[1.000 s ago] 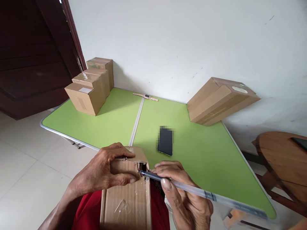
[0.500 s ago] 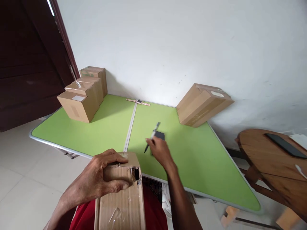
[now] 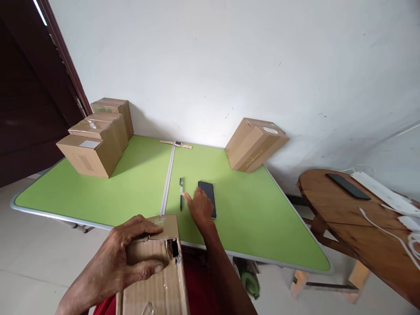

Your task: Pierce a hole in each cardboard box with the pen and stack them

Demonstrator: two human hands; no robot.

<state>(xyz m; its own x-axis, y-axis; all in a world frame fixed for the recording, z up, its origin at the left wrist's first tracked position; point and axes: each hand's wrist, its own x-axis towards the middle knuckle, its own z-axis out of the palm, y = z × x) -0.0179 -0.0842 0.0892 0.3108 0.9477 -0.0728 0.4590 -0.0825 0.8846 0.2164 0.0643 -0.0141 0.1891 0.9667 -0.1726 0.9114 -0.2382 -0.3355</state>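
Observation:
My left hand grips the end of a worn cardboard box at the table's near edge. Its thumb lies on the front face and its fingers on the top; a torn hole shows at the box's corner. My right hand is over a dark smartphone, covering part of it. The thumb stands apart from the other fingers, which look curled, and nothing shows in the hand. A pen with a dark grip lies on the green table, just left of the right thumb.
Several cardboard boxes stand at the back left. Another box leans tilted near the wall at the back right. A watch with a pink strap lies at the table's back edge. A wooden side table holds a power strip.
The pen was in my right hand and now lies on the table. The right hand has let go and covers part of the phone. My left hand keeps hold of the cardboard box.

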